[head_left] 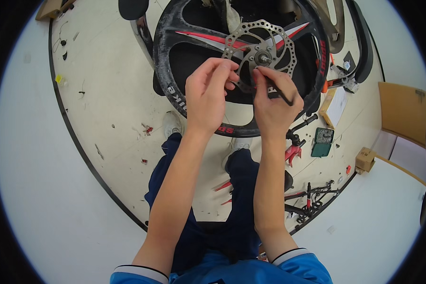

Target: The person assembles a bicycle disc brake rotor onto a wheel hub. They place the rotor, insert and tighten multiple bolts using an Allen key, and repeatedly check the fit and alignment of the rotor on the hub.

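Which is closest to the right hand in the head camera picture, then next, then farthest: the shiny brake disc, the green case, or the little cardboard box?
1. Brake disc: under the right hand fingertips.
2. Green case: floor, to its right.
3. Cardboard box: farther right.

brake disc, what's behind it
Behind the brake disc are the black wheel's broad spokes with red stripes, and the hub at its centre. The hands cover its lower edge.
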### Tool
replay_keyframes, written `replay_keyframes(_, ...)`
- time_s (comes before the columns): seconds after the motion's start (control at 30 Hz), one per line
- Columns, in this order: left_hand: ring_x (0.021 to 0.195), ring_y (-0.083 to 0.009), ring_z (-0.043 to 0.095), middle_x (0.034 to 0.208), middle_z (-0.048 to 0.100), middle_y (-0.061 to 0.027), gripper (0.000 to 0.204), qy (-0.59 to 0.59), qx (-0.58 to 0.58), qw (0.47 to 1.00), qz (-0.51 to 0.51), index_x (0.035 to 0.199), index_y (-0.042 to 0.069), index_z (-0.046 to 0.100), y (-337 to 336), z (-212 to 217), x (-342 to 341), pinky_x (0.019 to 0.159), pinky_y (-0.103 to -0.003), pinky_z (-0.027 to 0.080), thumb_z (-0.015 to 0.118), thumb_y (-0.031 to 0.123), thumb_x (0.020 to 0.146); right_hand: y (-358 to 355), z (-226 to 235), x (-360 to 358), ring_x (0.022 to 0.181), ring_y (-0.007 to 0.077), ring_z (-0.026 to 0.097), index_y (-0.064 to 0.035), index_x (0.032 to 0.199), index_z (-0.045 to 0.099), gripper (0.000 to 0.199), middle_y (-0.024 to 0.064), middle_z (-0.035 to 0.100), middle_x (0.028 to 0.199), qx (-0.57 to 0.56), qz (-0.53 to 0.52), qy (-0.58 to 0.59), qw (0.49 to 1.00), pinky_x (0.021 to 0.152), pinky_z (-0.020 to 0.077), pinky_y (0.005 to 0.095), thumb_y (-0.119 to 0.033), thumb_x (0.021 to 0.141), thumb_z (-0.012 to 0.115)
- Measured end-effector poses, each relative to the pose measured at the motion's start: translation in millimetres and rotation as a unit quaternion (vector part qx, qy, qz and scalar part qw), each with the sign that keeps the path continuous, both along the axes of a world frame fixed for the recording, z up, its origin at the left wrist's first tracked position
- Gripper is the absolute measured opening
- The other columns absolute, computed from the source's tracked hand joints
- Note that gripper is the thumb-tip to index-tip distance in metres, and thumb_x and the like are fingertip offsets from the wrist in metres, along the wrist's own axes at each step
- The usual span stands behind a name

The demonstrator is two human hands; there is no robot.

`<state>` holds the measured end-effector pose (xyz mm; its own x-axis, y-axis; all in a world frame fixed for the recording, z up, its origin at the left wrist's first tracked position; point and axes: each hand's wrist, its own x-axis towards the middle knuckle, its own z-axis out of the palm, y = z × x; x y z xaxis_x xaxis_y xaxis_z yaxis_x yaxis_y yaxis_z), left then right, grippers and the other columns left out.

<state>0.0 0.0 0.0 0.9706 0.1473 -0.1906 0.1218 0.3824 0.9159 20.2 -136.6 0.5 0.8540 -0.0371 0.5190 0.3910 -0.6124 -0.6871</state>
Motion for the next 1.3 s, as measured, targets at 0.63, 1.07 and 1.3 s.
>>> replay_keyframes(0.63, 0.077, -0.0077, 0.060, 0.093, 0.067, -0.0023, 0.014, 0.000, 0.161, 0.981, 0.110, 0.110, 0.001, 0.068, -14, -12, 2, 0.068, -0.022, 0.046, 0.063, 0.009, 0.100, -68, -2, 4, 0.068, 0.0106, 0.064, 0.0001, 0.102, 0.064, 0.011, 0.0058, 0.067, 0.081, 0.394, -0.141, 0.147, 0.896, 0.060, 0.0524, 0.0236, -0.011, 0.100, 0.063)
replay_keyframes(1.07, 0.083, -0.0141, 0.067, 0.091, 0.069, -0.0072, 0.026, 0.069, 0.121, 0.986, 0.088, 0.119, 0.001, 0.056, -34, -14, 11, 0.066, -0.024, 0.050, 0.066, 0.015, 0.100, -72, -13, 9, 0.053, 0.0058, 0.047, -0.0024, 0.103, 0.064, 0.026, 0.0011, 0.060, 0.075, 0.471, 0.028, 0.374, 0.799, 0.047, 0.0332, 0.0225, -0.024, 0.107, 0.051)
replay_keyframes(1.3, 0.082, -0.0130, 0.067, 0.089, 0.068, -0.0052, 0.013, 0.049, 0.082, 0.991, 0.099, 0.106, 0.001, 0.064, -26, -14, 12, 0.071, -0.024, 0.047, 0.062, 0.011, 0.098, -73, -17, 8, 0.058, 0.0029, 0.041, -0.0015, 0.093, 0.066, 0.028, -0.0051, 0.053, 0.070, 0.374, 0.039, 0.339, 0.862, 0.052, 0.0323, 0.0228, -0.027, 0.105, 0.062)
